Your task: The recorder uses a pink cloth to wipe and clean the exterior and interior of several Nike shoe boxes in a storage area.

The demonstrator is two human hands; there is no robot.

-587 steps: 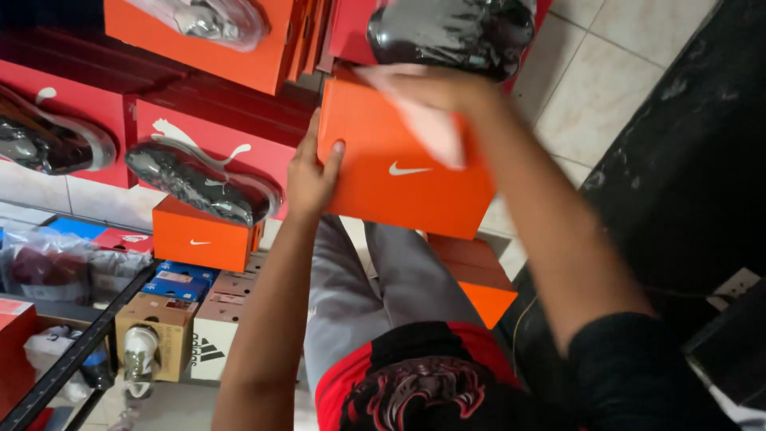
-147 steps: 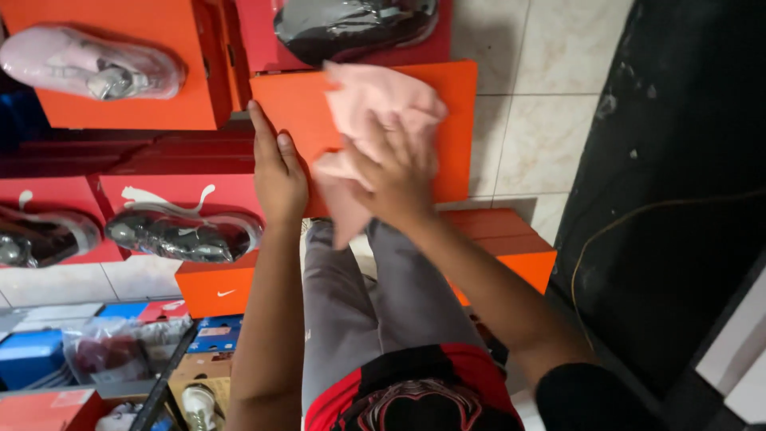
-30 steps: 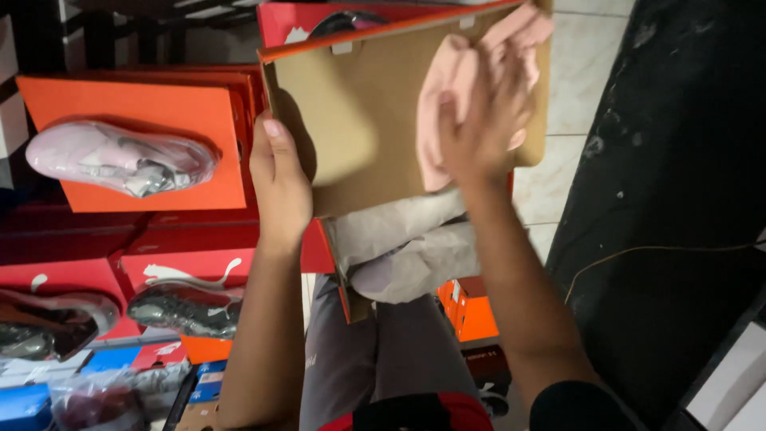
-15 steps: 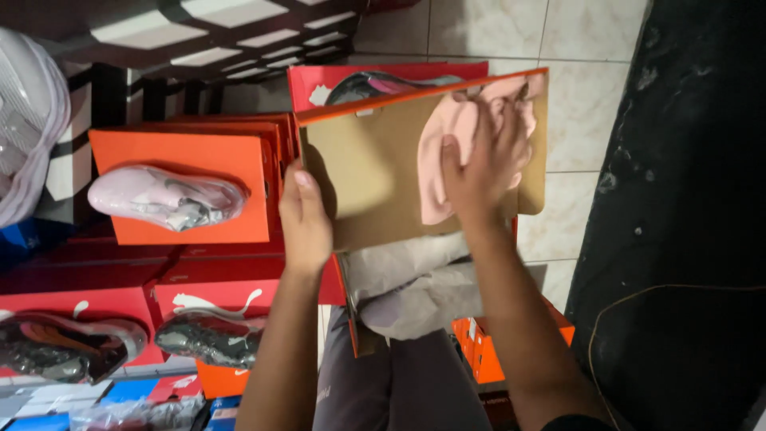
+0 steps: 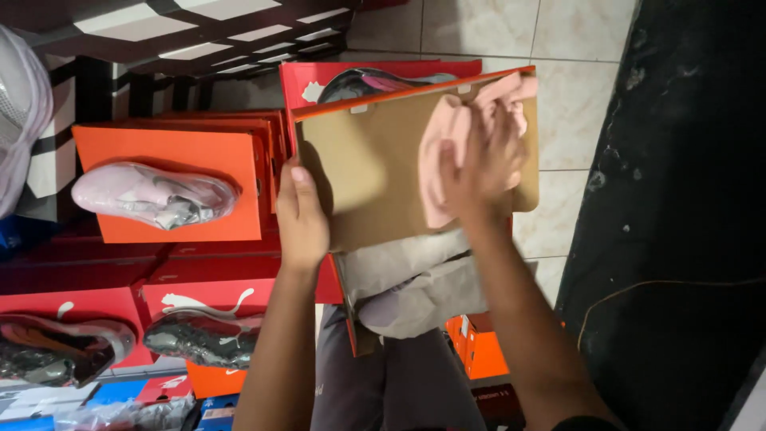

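An open orange shoe box rests on my lap, its lid raised so the brown cardboard inside faces me. My left hand grips the lid's left edge. My right hand presses a pink cloth flat against the lid's inner face. Crumpled grey wrapping paper fills the box below the lid. What lies under the paper is hidden.
Stacked orange and red shoe boxes stand to the left, with a pink shoe on an orange box and a dark shoe lower down. A red box holding a shoe sits behind the lid. Tiled floor and a black mat lie right.
The box was closed and being wiped on its orange outside; now its lid is raised, and my right hand has slid the cloth slightly down across the brown inner face.
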